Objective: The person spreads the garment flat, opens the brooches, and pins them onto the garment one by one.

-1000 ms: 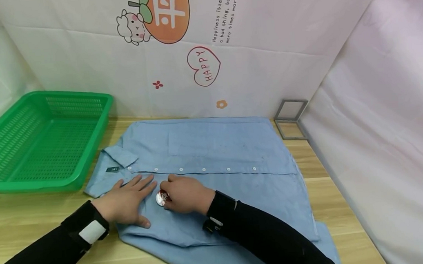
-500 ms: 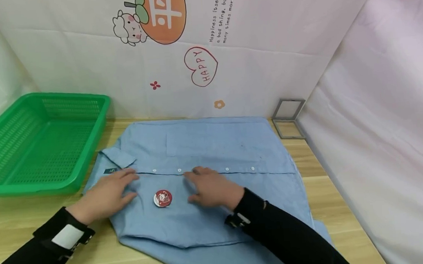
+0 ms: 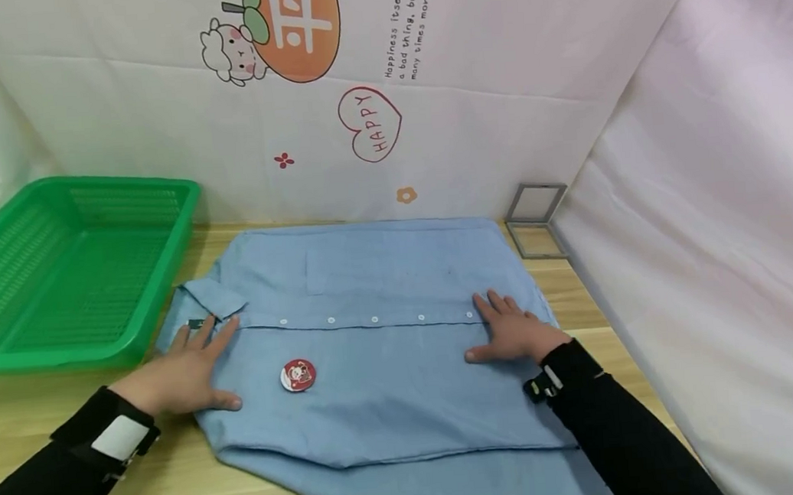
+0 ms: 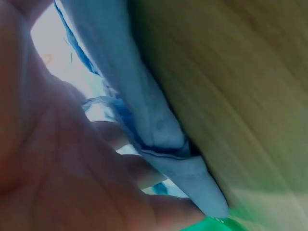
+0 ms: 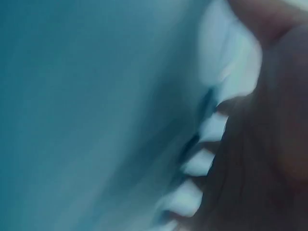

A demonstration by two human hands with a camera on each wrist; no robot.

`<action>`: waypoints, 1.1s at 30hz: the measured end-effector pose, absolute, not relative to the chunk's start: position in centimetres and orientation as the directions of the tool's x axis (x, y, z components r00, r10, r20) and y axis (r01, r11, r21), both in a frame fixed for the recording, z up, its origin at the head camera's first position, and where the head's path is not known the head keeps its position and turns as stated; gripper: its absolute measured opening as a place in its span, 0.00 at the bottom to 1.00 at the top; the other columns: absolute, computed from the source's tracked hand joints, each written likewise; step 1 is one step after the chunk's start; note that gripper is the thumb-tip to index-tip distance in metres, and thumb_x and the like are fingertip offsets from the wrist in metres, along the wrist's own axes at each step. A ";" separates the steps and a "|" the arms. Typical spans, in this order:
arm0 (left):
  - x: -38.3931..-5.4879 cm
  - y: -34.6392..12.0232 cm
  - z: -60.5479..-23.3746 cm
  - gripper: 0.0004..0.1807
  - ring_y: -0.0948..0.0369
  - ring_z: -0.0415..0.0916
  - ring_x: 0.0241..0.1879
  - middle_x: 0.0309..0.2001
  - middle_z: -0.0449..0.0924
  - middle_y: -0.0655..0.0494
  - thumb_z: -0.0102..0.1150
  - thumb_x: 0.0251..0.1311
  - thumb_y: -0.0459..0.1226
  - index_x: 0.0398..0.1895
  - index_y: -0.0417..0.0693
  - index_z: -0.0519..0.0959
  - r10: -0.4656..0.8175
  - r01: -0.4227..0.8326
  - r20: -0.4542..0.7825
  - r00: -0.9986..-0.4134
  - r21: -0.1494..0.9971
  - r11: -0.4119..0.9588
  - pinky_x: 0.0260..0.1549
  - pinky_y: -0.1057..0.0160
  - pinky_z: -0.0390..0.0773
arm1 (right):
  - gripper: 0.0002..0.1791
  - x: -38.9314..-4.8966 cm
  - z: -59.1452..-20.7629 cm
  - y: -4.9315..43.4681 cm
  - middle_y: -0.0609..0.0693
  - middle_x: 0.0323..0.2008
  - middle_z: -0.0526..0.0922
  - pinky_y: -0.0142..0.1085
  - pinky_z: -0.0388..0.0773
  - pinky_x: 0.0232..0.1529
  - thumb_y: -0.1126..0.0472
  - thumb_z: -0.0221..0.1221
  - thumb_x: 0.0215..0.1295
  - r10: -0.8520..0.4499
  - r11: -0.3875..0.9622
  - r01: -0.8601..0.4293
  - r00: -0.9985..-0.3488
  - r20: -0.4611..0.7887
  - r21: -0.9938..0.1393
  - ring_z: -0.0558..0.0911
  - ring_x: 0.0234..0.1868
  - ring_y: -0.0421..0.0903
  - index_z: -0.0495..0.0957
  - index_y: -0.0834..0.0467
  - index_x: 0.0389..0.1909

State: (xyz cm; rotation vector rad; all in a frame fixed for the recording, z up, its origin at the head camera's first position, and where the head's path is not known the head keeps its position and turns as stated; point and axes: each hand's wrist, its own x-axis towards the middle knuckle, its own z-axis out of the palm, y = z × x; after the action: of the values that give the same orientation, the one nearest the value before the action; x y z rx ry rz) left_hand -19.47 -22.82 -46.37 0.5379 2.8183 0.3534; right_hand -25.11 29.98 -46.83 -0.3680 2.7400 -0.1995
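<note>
A light blue button-up shirt (image 3: 392,386) lies spread on the table, its collar (image 3: 215,297) at the left and a row of white buttons across it. On its front sits a round red and white badge (image 3: 298,375), apart from both hands. My left hand (image 3: 183,379) rests with spread fingers at the collar end; in the left wrist view its fingers touch the shirt edge (image 4: 154,115). Over the hem end, my right hand (image 3: 509,333) has its fingers spread, with the shirt fabric (image 5: 86,115) close under the palm in the right wrist view.
A green plastic basket (image 3: 133,327) stands at the left, close to the collar. At the back right corner is a grey hinged frame (image 3: 535,226). A printed white cloth (image 3: 486,141) hangs behind, and another white sheet (image 3: 697,203) hangs at the right.
My right hand has let go of the badge and moved right across the shirt to the hem end. My left hand has shifted left toward the collar. The badge stays on the shirt.
</note>
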 end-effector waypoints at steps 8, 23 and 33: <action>-19.8 -22.8 -45.8 0.64 0.15 0.44 0.61 0.69 0.47 0.17 0.63 0.51 0.68 0.80 0.43 0.43 0.401 0.341 -0.188 -0.897 0.284 0.896 0.46 0.17 0.57 | 0.68 -25.2 -46.6 33.8 0.70 0.76 0.39 0.68 0.48 0.66 0.24 0.64 0.50 -0.324 0.939 -0.263 -0.893 -0.313 -0.222 0.40 0.73 0.72 0.43 0.59 0.80; -23.4 -22.9 -45.5 0.46 0.25 0.48 0.67 0.70 0.51 0.22 0.68 0.61 0.46 0.70 0.21 0.58 0.450 0.412 -0.144 -0.882 0.230 0.882 0.63 0.34 0.55 | 0.70 -24.9 -45.5 35.5 0.71 0.75 0.39 0.68 0.50 0.65 0.30 0.73 0.44 -0.243 0.966 -0.176 -0.872 -0.424 -0.191 0.40 0.73 0.74 0.46 0.59 0.79; -23.6 -22.9 -44.9 0.70 0.20 0.32 0.67 0.74 0.37 0.24 0.76 0.40 0.62 0.77 0.33 0.48 0.380 0.272 -0.374 -0.846 0.311 0.911 0.59 0.24 0.49 | 0.68 -25.9 -44.7 36.1 0.72 0.75 0.41 0.65 0.61 0.61 0.33 0.74 0.44 -0.208 0.973 -0.135 -0.865 -0.457 -0.188 0.47 0.71 0.76 0.48 0.57 0.79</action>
State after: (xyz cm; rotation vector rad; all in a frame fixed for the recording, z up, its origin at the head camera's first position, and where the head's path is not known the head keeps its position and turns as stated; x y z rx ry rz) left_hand -23.59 -22.92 -44.92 0.4732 2.6371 0.3432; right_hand -25.90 36.05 -44.73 -0.2434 2.6289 -0.2049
